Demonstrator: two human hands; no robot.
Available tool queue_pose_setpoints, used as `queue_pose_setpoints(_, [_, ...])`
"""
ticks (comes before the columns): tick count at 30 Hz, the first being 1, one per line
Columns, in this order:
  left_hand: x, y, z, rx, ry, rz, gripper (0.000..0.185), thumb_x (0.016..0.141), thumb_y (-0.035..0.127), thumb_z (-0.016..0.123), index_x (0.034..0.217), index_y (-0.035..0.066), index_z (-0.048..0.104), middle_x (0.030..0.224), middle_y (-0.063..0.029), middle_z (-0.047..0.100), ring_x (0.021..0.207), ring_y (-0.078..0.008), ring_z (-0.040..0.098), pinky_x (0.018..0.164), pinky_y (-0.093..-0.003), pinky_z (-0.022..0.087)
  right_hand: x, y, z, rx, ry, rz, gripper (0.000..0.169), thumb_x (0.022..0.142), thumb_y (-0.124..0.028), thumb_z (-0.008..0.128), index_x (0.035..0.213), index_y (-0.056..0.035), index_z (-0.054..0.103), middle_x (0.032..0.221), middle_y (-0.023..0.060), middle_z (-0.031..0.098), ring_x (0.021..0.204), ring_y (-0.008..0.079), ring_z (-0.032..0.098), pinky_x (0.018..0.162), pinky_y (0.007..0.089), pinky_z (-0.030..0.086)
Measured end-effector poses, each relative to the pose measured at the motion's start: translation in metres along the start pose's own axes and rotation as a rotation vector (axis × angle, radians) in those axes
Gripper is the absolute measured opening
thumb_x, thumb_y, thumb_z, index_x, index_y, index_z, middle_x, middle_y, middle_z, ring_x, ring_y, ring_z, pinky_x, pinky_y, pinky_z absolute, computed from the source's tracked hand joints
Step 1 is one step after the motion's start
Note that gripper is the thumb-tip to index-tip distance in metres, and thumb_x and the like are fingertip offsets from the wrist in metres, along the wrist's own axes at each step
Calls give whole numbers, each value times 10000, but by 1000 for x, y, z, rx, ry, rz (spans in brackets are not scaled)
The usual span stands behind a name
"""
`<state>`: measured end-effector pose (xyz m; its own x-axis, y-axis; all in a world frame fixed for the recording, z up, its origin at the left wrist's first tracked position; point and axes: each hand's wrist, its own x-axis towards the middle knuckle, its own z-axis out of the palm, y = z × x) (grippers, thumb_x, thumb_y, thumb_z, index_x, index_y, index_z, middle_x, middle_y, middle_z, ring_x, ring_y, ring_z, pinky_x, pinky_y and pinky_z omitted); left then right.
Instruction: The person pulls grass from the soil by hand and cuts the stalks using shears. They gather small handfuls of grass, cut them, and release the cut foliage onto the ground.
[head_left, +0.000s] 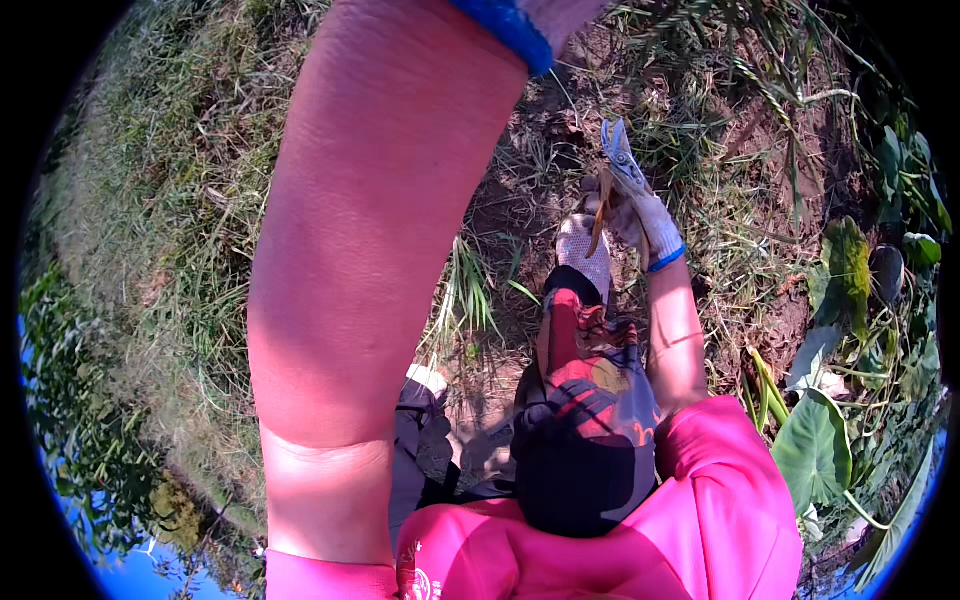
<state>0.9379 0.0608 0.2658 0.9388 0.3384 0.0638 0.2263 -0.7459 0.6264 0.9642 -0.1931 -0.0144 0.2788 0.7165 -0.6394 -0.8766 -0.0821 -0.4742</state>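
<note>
My left arm rises large and close to the camera. Only the wrist part of my left hand, in a pale glove with a blue cuff, shows at the top edge; its fingers are hidden. Farther down on the right, my right hand, in a white knitted glove with a blue cuff, is closed around pruning shears. Their metal head points up and slightly left. Brown curved strips show beside the hand; I cannot tell whether they are handles or dry leaves. Just below left is a mesh shoe.
Cut grass and bare soil cover the ground. A broad green leaf stands at the lower right, with a yellowing leaf above it. Leafy bushes edge the lower left. A grass tuft grows left of the shoe.
</note>
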Motion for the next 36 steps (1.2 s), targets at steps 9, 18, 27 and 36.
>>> queue_pose_setpoints(9, [-56, -52, 112, 29, -103, -287, 639, 833, 401, 673, 1317, 10, 529, 1234, -208, 617, 1143, -341, 598, 981, -402, 465, -28, 11, -28, -46, 238, 24, 331, 931, -271, 635, 1181, -59, 588, 850, 40, 675, 613, 72, 588, 542, 212, 513])
queue_pose_setpoints(18, [-328, -144, 30, -643, 539, -1301, 327, 939, 153, 617, 1218, -17, 589, 1026, -117, 683, 934, -188, 666, 852, -290, 526, -9, 1, 13, -255, -158, 203, 494, 917, -296, 636, 1318, -33, 519, 1094, 105, 654, 872, 201, 668, 738, 359, 575])
queue_pose_setpoints(27, [-325, -99, 110, -192, -14, -969, 339, 898, 285, 631, 1114, 28, 671, 1030, -164, 698, 981, -234, 663, 889, -322, 489, 42, 76, 63, -1118, -660, 624, 318, 894, -250, 667, 1154, -68, 650, 1002, 62, 683, 853, 155, 622, 786, 292, 501])
queue_pose_setpoints(36, [-299, -145, 183, 299, -392, -1145, 341, 800, 324, 606, 981, 42, 666, 947, -218, 685, 929, -389, 656, 831, -460, 518, 36, 77, 100, -1600, -722, 532, 632, 833, -598, 557, 675, -5, 702, 524, 131, 618, 577, 223, 637, 662, 310, 503])
